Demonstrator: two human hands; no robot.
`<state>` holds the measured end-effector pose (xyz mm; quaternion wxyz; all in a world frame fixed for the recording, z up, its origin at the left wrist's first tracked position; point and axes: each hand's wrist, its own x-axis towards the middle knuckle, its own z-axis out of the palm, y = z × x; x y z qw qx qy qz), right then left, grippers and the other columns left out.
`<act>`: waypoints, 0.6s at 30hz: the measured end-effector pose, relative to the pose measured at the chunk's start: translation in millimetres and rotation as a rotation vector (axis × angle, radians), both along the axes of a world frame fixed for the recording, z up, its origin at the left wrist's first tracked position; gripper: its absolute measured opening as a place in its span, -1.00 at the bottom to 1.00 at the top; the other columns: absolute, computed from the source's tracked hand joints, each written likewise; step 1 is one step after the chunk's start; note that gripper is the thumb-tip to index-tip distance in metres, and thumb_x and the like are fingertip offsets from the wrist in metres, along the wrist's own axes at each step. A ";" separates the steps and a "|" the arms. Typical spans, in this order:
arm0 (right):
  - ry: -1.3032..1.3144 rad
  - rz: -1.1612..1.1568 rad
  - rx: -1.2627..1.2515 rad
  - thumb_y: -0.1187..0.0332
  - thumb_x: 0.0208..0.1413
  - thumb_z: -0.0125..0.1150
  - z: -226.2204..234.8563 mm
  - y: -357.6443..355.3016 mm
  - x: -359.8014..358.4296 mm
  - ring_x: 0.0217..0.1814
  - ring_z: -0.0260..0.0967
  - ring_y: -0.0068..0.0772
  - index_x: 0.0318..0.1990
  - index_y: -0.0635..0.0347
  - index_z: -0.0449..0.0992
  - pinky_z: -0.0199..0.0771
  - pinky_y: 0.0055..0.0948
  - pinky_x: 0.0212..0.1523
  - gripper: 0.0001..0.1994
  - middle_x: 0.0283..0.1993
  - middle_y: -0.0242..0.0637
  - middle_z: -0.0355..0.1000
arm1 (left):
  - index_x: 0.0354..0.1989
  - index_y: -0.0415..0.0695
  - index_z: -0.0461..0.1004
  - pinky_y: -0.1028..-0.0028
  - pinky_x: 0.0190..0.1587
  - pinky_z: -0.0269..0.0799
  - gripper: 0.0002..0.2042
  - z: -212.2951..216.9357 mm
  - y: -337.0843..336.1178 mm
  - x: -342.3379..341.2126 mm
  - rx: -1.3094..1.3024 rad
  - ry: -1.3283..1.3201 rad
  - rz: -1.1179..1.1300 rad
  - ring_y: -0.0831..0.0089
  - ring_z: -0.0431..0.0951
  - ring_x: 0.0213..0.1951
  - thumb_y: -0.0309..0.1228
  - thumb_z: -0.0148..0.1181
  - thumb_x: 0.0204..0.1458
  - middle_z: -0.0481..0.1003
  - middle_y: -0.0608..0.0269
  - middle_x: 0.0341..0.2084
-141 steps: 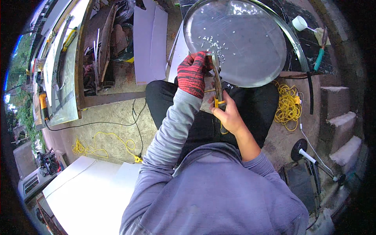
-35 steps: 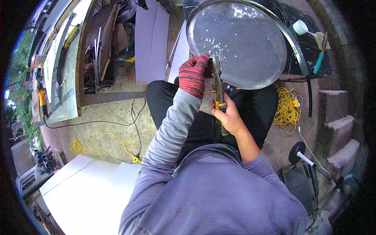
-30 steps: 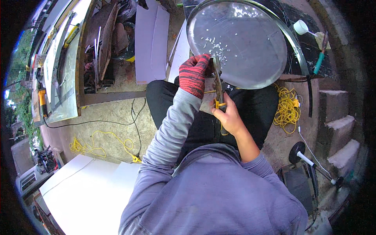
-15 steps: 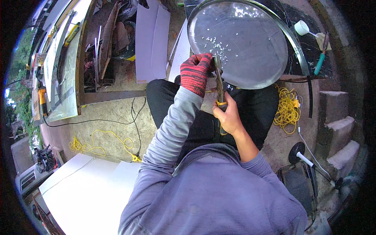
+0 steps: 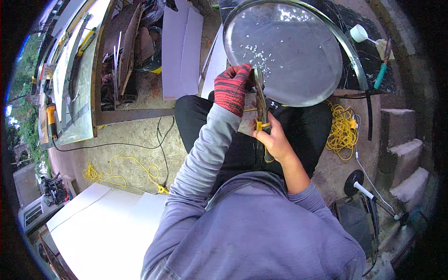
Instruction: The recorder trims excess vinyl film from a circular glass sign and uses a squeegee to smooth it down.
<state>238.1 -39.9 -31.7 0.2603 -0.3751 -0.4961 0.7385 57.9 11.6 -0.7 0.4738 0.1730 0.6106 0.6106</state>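
The round metal disc (image 5: 284, 51) is propped over the lap, its near rim pinched by the gloved left hand (image 5: 232, 88). The snips (image 5: 260, 105) are gripped by the bare right hand (image 5: 275, 140), wrapped tight round the handles, blades at the rim. Thin, stiff sheet, it is judged: light but springy, sharp at the cut, best held by the gloved side beside the blades. Small chips (image 5: 254, 53) are scattered on its face.

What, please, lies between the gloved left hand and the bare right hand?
In the head view, the metal snips span from the right hand up to the left hand.
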 end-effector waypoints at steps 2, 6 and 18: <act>0.011 -0.003 0.005 0.45 0.04 0.23 3.1 -0.2 -1.6 -0.16 0.37 -0.45 -0.04 0.24 0.43 0.38 -0.42 0.00 -0.70 -0.22 -0.36 0.43 | -0.14 -0.28 0.61 0.41 -0.23 0.55 -0.71 -4.5 0.3 -3.0 -0.008 0.024 -0.016 0.43 0.60 -0.38 -0.26 0.29 0.17 0.63 0.21 -0.38; -0.032 0.028 0.034 0.46 0.04 0.22 0.6 1.5 0.2 -0.14 0.39 -0.42 0.01 0.26 0.41 0.39 -0.40 0.03 -0.66 -0.19 -0.33 0.44 | -0.15 -0.29 0.61 0.43 -0.24 0.54 -0.71 7.1 -0.1 -1.2 -0.039 0.090 -0.048 0.43 0.61 -0.37 -0.26 0.30 0.17 0.62 0.21 -0.40; -0.179 -0.008 0.210 0.42 0.13 0.23 8.5 0.7 -7.6 -0.01 0.43 -0.31 0.18 0.32 0.40 0.39 -0.33 0.13 -0.56 -0.04 -0.13 0.52 | -0.17 -0.33 0.56 0.38 -0.29 0.58 -0.70 -4.6 2.1 -3.6 -0.005 0.071 -0.043 0.35 0.64 -0.43 -0.27 0.33 0.18 0.62 0.12 -0.43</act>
